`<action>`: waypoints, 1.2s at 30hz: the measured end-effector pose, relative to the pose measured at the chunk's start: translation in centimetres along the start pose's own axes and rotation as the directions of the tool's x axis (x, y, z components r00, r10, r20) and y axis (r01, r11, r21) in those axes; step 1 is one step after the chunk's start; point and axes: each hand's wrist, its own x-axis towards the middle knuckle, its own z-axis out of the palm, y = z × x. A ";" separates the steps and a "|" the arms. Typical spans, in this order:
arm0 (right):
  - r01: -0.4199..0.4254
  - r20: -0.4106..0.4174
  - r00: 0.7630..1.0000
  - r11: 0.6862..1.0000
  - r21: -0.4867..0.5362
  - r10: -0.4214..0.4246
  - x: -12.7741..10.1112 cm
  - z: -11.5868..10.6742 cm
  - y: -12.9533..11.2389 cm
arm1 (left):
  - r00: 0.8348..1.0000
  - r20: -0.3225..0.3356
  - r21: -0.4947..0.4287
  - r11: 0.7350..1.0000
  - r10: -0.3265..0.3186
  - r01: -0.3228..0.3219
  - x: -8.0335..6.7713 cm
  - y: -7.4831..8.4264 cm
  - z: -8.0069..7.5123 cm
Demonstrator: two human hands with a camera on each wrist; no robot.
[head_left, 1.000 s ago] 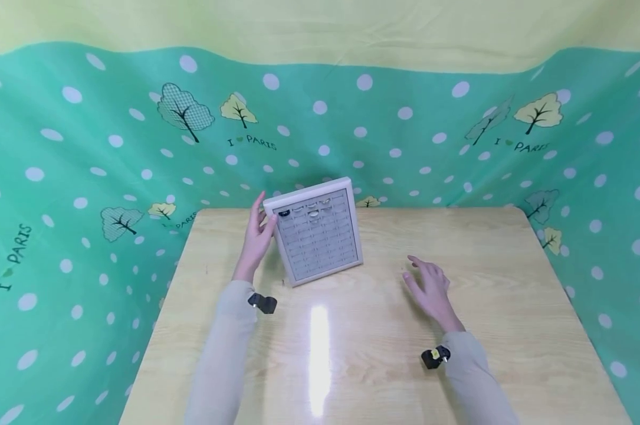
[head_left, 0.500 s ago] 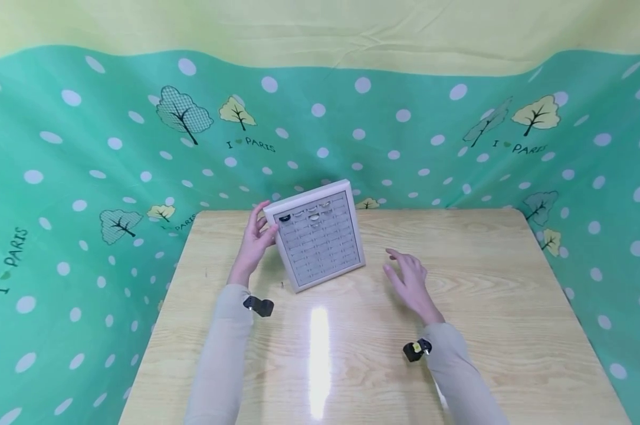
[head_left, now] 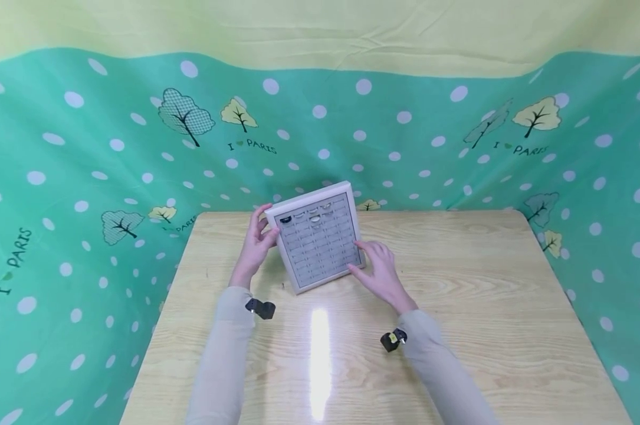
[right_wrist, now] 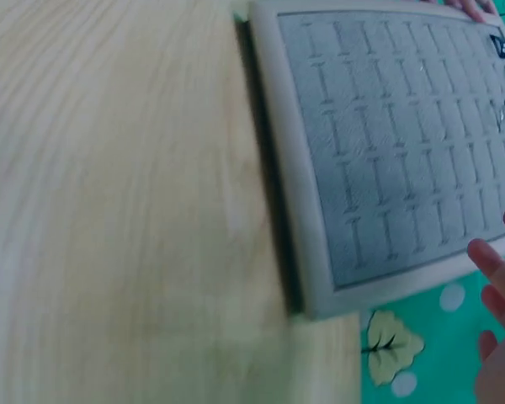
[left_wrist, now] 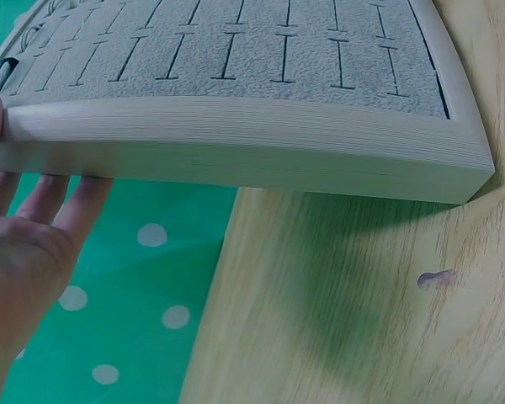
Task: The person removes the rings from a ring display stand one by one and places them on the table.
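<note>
Tray (head_left: 322,254) with a pale frame and grey slotted padding stands tilted on the table (head_left: 500,295), between the two hands. The left hand (head_left: 253,247) grips its upper corner, thumb on the front, fingers against the side. The right hand (head_left: 380,274) is at the lower corner nearest it, thumb and forefinger wide apart; whether they touch the frame cannot be told. A dark ring (head_left: 285,219) sits just beside the left thumb, with paler rings (head_left: 315,219) farther from that hand. Green dotted cloth (head_left: 351,136) hangs beyond both hands.
</note>
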 end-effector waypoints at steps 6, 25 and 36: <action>0.077 -0.003 0.997 0.997 -0.028 -0.077 2.5 0.3 -1.6 | 1.000 0.011 -0.001 1.000 0.018 -0.018 0.2 0.0 -0.2; 0.235 0.014 0.972 0.971 -0.048 -0.235 6.9 1.2 -5.1 | 0.999 0.037 0.000 1.000 0.020 -0.020 -0.3 -0.2 -0.3; 0.245 -0.008 0.969 0.968 -0.048 -0.246 8.8 2.1 -6.7 | 0.999 0.040 0.015 1.000 0.014 -0.014 -0.4 0.0 -0.4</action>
